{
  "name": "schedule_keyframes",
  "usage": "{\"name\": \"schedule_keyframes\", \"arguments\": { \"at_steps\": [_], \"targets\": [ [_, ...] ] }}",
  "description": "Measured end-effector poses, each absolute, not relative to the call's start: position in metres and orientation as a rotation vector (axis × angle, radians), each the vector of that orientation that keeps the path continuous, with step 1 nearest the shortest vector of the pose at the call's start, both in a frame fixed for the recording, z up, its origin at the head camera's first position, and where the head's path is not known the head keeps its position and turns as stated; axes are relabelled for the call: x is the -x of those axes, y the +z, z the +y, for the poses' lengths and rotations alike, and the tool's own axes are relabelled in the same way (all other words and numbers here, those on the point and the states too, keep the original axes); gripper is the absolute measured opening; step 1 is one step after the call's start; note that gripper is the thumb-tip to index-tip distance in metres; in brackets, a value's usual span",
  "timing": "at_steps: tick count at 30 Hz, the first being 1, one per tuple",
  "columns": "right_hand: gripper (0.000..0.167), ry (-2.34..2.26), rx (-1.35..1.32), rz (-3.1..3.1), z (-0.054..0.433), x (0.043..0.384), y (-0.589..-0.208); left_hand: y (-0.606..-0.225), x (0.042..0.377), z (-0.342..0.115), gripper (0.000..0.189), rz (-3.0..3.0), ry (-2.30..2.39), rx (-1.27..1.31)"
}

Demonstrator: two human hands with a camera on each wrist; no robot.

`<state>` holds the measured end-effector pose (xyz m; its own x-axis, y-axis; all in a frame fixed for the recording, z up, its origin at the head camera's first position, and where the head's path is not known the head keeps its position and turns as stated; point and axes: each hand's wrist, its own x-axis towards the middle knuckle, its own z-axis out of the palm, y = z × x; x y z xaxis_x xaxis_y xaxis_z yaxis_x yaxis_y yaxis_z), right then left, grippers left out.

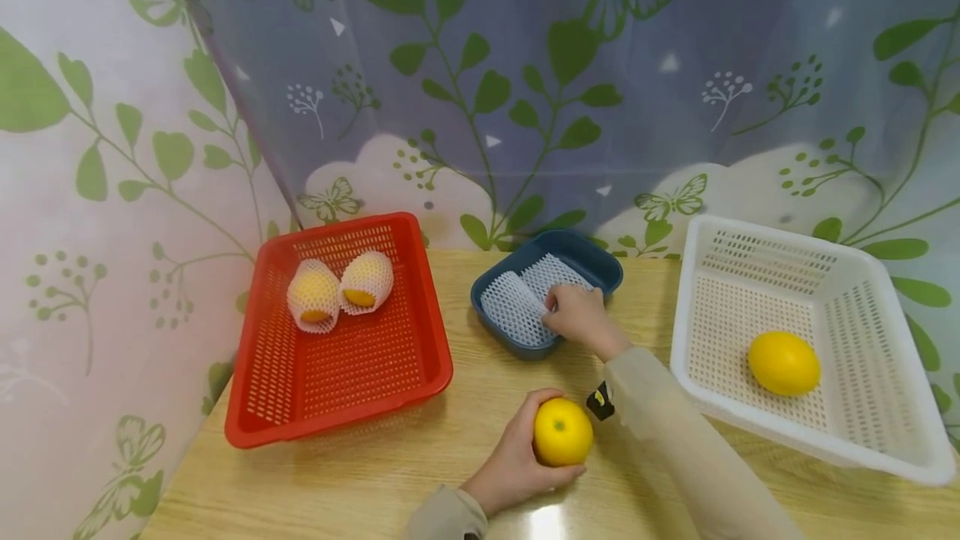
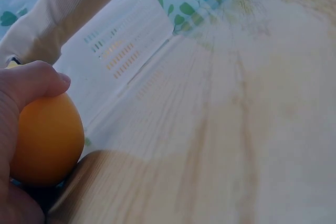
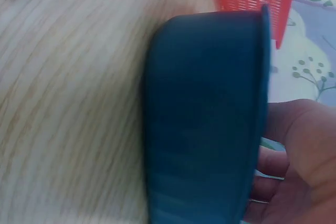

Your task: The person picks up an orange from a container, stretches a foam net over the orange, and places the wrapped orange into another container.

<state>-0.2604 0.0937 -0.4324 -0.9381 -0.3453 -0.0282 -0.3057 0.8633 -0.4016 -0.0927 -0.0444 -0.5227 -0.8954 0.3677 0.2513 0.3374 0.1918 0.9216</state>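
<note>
My left hand (image 1: 517,457) grips a yellow-orange citrus fruit (image 1: 563,432) at the near middle of the table. The left wrist view shows the thumb over the top of this fruit (image 2: 48,140). In a dark blue plastic tray (image 1: 581,250) lie white foam net sleeves (image 1: 517,311). Reaching over the tray's right side, my right hand (image 1: 581,317) pinches one of the sleeves with thumb and fingers. Its fingertips are hidden behind the tray wall (image 3: 205,119) in the right wrist view.
On the left stands a red basket (image 1: 337,419) holding two net-wrapped fruits (image 1: 313,294). A white basket (image 1: 810,438) on the right has one bare yellow fruit (image 1: 784,363) inside. Behind the wooden table (image 1: 375,473) hangs a leaf-patterned curtain (image 1: 480,107).
</note>
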Motion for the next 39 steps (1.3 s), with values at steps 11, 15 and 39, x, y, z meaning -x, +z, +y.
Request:
{"name": "schedule_keyframes", "arguments": {
  "at_steps": [11,15,39],
  "targets": [
    [0.015,-0.763,0.518,3.008,0.103,0.249,-0.406,-0.522,0.093,-0.044,0.084,2.41,1.827,-0.679],
    [0.015,-0.821,0.515,3.01,0.106,0.241,-0.398,-0.521,0.092,-0.044,0.084,2.41,1.833,-0.688],
    [0.013,-1.486,0.587,2.945,0.12,0.163,-0.37,-0.525,0.094,-0.044,0.084,2.43,1.878,-0.827]
  ]
}}
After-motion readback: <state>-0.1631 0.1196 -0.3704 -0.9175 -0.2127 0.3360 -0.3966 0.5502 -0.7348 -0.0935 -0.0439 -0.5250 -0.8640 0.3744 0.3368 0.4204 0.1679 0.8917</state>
